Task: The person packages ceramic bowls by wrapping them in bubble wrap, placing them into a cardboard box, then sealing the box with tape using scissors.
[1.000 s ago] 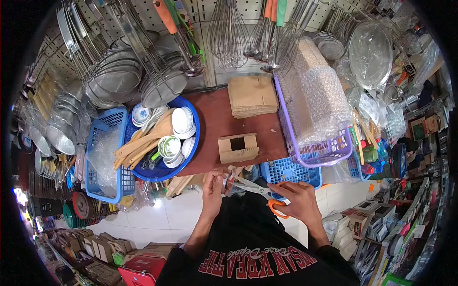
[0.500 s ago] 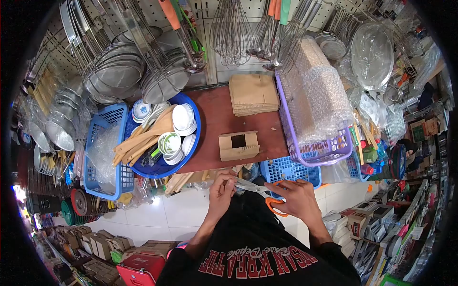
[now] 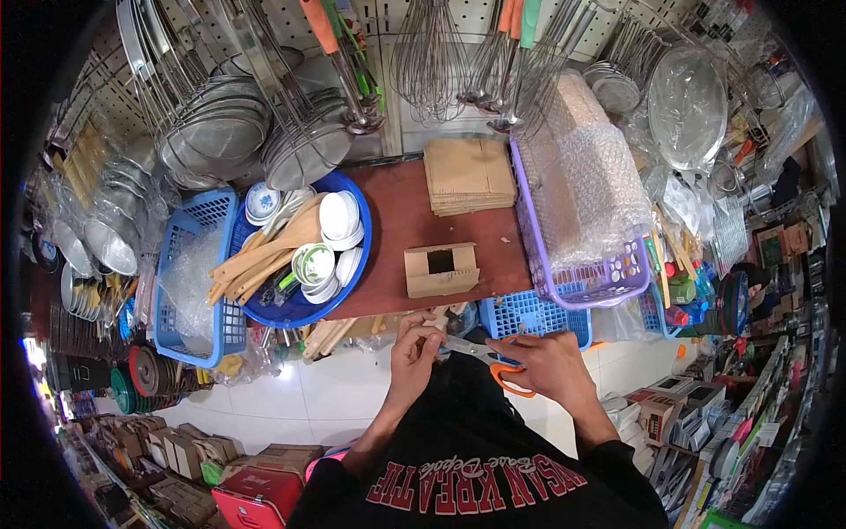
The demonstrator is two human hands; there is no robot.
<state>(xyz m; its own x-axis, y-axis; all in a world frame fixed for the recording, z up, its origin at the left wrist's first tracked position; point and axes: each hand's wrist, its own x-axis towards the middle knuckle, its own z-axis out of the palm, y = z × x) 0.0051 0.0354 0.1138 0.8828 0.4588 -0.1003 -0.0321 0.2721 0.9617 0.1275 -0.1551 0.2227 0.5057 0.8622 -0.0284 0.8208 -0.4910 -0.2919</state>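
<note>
My right hand (image 3: 555,366) grips a pair of scissors (image 3: 508,381) by its orange handles, in front of my body. Its metal blades point left and reach close to my left hand (image 3: 412,360). The fingers of that hand are pinched together near the blade tips; whatever lies between them is too small to make out. Just beyond my hands, on the red-brown table (image 3: 388,238), stands a small cardboard box (image 3: 441,282) with its top open and a dark inside. Behind it lies a stack of flat brown cardboard (image 3: 469,176).
At left, a blue basin (image 3: 366,238) holds white bowls and wooden spatulas beside a blue basket (image 3: 211,348) with bubble wrap. A purple basket (image 3: 599,295) with a bubble-wrapped bundle (image 3: 599,176) stands right. Whisks (image 3: 432,66) and strainers (image 3: 216,141) hang behind.
My left hand has shifted very slightly, its fingers curling closer around the blade tips, and less of the blades shows. My right hand has barely moved with the scissors.
</note>
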